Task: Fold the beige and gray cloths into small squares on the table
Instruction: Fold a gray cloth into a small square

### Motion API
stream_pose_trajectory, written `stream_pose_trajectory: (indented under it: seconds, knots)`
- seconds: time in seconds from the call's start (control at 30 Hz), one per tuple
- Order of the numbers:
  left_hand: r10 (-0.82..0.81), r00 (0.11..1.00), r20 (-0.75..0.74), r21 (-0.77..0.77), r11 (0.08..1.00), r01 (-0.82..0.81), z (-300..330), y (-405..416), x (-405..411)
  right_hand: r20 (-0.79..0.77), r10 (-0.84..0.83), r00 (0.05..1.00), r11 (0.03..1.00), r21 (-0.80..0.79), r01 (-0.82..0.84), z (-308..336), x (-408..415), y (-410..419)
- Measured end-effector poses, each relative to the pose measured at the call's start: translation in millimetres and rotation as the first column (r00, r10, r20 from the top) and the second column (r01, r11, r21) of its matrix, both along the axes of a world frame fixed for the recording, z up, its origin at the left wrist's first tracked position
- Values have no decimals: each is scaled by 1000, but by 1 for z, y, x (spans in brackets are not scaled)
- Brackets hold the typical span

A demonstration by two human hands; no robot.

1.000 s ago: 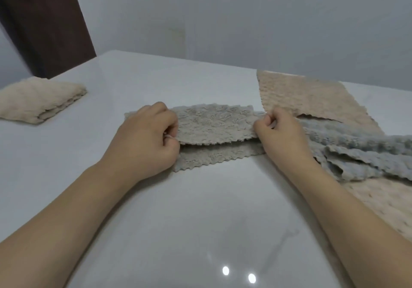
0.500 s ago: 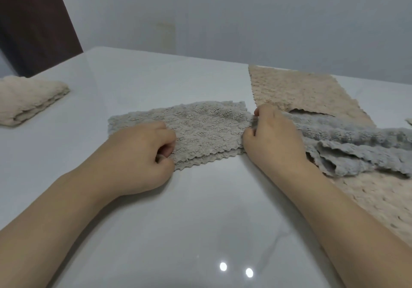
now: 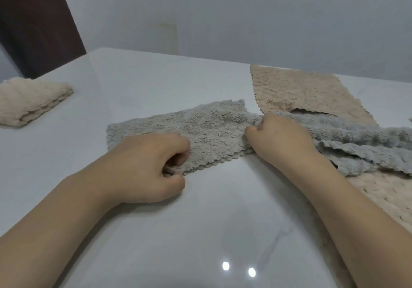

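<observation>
A gray cloth [image 3: 200,129], folded into a long strip, lies flat on the white table [image 3: 156,232] in front of me. My left hand [image 3: 147,165] pinches its near edge at the left, fingers curled. My right hand [image 3: 276,140] grips the strip's right end. To the right, a crumpled blue-gray cloth [image 3: 361,145] lies over a spread beige cloth [image 3: 301,91]. A folded beige cloth [image 3: 29,100] rests at the far left.
A gray wall rises behind the table's far edge. A dark brown door [image 3: 33,24] stands at the back left. The beige cloth reaches the frame's right edge.
The raised upper layer of the gray cloth has been brought down toward me and now lies flat on the lower layer. Both hands moved nearer with it.
</observation>
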State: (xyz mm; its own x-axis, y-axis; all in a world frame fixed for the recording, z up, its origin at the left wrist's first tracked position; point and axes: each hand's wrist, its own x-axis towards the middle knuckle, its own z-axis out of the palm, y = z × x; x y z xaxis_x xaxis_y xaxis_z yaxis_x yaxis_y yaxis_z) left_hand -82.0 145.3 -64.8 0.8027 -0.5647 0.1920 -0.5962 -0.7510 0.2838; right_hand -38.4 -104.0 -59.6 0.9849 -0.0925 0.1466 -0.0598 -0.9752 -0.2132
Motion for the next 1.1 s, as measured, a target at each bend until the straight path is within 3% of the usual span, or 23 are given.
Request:
stream_pose_trajectory:
  seconds: [0.07, 0.13, 0.23, 0.4, 0.6, 0.73, 0.8, 0.9, 1.1]
  knots:
    - [54, 998, 29, -1, 999, -54, -1, -1, 0, 70, -1, 998, 965, 260, -17, -2, 2, -1]
    - [87, 993, 78, 0, 996, -88, -2, -2, 2, 101, -52, 994, 845, 535, -10, -4, 6, -1]
    - [84, 991, 108, 29, 996, -87, -3, -3, 3, 88, -153, 984, 690, 722, 43, -4, 13, -4]
    - [11, 996, 87, 47, 999, -15, -1, 2, 2, 75, -88, 993, 746, 666, 16, -7, 11, -6]
    - [198, 973, 116, -131, 974, -182, -6, -5, 5, 24, -58, 998, 557, 830, 12, -1, 7, -1]
    - [296, 949, 110, -192, 943, -272, -7, -1, 12, 91, 151, 984, 378, 915, -142, 0, 3, -4]
    - [298, 950, 97, -202, 940, -275, -5, -2, 11, 94, 247, 964, 411, 891, -192, -2, 3, -12]
    - [305, 949, 82, -210, 936, -282, -1, -4, 7, 122, 256, 959, 596, 761, -256, -8, 5, -13]
    - [249, 966, 61, -131, 962, -240, 1, -2, 3, 339, 206, 918, 427, 813, -396, -4, 6, -12]
